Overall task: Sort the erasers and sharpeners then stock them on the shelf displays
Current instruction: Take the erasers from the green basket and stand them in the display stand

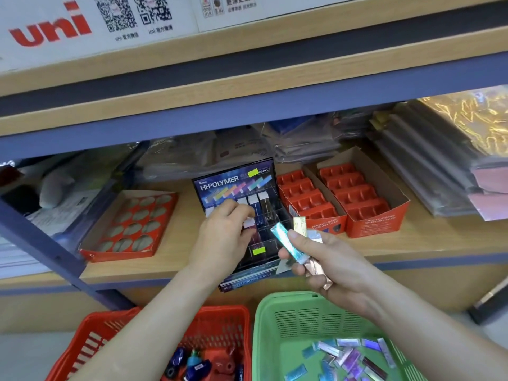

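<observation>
An eraser (248,223) is pinched by the curled fingers of the left hand (223,235) at a slot of the display box (233,180); a fan of foil-wrapped erasers (286,243) is gripped in the right hand (331,266), just right of those fingers, over the green basket (277,312). The loose fan could slip and be dropped, or a wrong slot be filled. "HI-POLYMER" is read beyond the fingers, "uni" on the carton (82,42) above.
</observation>
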`<state>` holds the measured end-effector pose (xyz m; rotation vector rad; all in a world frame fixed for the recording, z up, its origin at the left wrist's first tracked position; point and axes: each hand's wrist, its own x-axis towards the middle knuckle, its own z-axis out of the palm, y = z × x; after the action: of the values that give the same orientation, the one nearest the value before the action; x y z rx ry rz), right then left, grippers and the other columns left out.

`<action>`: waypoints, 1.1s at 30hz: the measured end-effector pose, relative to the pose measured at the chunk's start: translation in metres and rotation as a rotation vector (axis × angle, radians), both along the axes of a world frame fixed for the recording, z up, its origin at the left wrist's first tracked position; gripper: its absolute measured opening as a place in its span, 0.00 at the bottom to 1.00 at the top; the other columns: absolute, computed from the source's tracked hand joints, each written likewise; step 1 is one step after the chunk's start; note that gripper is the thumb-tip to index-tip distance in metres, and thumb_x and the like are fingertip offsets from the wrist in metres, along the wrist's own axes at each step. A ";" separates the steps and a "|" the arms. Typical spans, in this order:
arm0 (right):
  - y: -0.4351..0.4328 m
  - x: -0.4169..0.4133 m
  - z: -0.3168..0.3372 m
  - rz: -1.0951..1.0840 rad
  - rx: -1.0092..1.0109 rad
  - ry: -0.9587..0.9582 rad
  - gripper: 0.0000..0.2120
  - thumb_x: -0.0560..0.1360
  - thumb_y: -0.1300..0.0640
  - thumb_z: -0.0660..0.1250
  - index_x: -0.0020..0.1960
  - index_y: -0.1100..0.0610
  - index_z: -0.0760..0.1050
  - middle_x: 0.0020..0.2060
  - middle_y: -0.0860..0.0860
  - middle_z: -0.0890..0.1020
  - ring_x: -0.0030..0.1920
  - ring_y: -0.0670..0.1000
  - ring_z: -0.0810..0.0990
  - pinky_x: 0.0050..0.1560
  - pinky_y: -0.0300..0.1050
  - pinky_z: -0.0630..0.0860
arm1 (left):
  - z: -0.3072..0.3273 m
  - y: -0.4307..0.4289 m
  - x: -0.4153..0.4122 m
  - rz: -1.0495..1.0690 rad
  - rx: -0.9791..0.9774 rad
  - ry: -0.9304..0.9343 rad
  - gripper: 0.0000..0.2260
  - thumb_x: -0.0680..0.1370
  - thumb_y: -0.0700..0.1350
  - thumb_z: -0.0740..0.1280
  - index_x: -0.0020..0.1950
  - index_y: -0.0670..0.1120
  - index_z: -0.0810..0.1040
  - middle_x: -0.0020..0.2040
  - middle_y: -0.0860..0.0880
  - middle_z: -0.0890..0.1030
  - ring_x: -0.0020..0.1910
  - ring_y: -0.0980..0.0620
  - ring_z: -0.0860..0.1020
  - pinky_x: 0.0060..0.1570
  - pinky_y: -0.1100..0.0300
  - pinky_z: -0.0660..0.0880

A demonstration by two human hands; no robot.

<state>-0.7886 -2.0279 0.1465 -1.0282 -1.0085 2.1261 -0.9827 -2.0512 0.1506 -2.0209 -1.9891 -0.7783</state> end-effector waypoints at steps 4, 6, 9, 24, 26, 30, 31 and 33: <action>0.001 0.001 0.001 0.014 0.025 -0.023 0.13 0.72 0.53 0.72 0.54 0.58 0.76 0.37 0.55 0.82 0.26 0.46 0.70 0.19 0.33 0.60 | 0.020 -0.017 0.022 -0.027 -0.035 -0.592 0.06 0.76 0.42 0.70 0.48 0.53 0.83 0.40 0.58 0.81 0.37 0.61 0.77 0.40 0.69 0.73; 0.000 0.000 0.002 0.036 0.037 -0.029 0.14 0.72 0.54 0.72 0.54 0.59 0.75 0.36 0.55 0.81 0.26 0.46 0.70 0.20 0.33 0.60 | 0.021 -0.029 0.033 -0.170 -0.138 -0.696 0.10 0.74 0.41 0.72 0.50 0.56 0.83 0.46 0.57 0.82 0.41 0.61 0.78 0.43 0.69 0.74; 0.000 0.000 0.003 0.034 -0.011 -0.017 0.17 0.75 0.53 0.70 0.59 0.61 0.74 0.37 0.56 0.77 0.27 0.47 0.71 0.20 0.33 0.59 | 0.009 -0.041 0.037 -0.213 -0.167 -0.654 0.13 0.70 0.44 0.76 0.51 0.56 0.83 0.50 0.60 0.80 0.45 0.59 0.79 0.46 0.63 0.77; -0.015 -0.004 0.004 0.154 0.131 -0.033 0.21 0.66 0.44 0.74 0.51 0.58 0.77 0.32 0.49 0.73 0.29 0.44 0.65 0.21 0.33 0.59 | 0.018 -0.059 0.047 -0.111 -0.265 -0.785 0.07 0.71 0.42 0.76 0.45 0.53 0.84 0.38 0.55 0.84 0.39 0.58 0.81 0.42 0.65 0.77; -0.015 -0.005 0.003 0.132 0.179 -0.075 0.23 0.65 0.46 0.76 0.53 0.60 0.78 0.32 0.49 0.72 0.28 0.44 0.64 0.22 0.34 0.59 | 0.020 -0.060 0.044 -0.129 -0.283 -0.852 0.12 0.72 0.37 0.73 0.49 0.53 0.83 0.41 0.52 0.84 0.39 0.54 0.81 0.44 0.61 0.79; -0.016 -0.004 0.009 0.163 0.373 -0.169 0.13 0.66 0.50 0.77 0.43 0.55 0.76 0.27 0.46 0.72 0.25 0.42 0.65 0.24 0.35 0.60 | 0.030 -0.059 0.037 -0.200 -0.446 -1.129 0.13 0.75 0.37 0.69 0.58 0.48 0.79 0.44 0.45 0.84 0.40 0.50 0.82 0.45 0.55 0.81; -0.016 -0.004 0.010 0.183 0.424 -0.185 0.10 0.68 0.53 0.76 0.40 0.55 0.76 0.25 0.43 0.73 0.24 0.40 0.66 0.24 0.33 0.61 | 0.030 -0.057 0.035 -0.207 -0.467 -1.059 0.09 0.76 0.41 0.69 0.56 0.49 0.79 0.42 0.47 0.83 0.40 0.51 0.82 0.44 0.55 0.81; -0.016 -0.007 0.010 0.212 0.498 -0.198 0.10 0.71 0.62 0.75 0.37 0.54 0.74 0.21 0.42 0.73 0.22 0.38 0.68 0.24 0.29 0.63 | 0.027 -0.052 0.035 -0.214 -0.456 -0.909 0.04 0.74 0.46 0.72 0.48 0.50 0.80 0.37 0.51 0.82 0.37 0.54 0.80 0.40 0.56 0.79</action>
<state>-0.7956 -2.0437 0.1563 -0.9198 -1.7027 1.8033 -0.9476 -2.1032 0.1775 -2.4184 -2.6105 -1.6523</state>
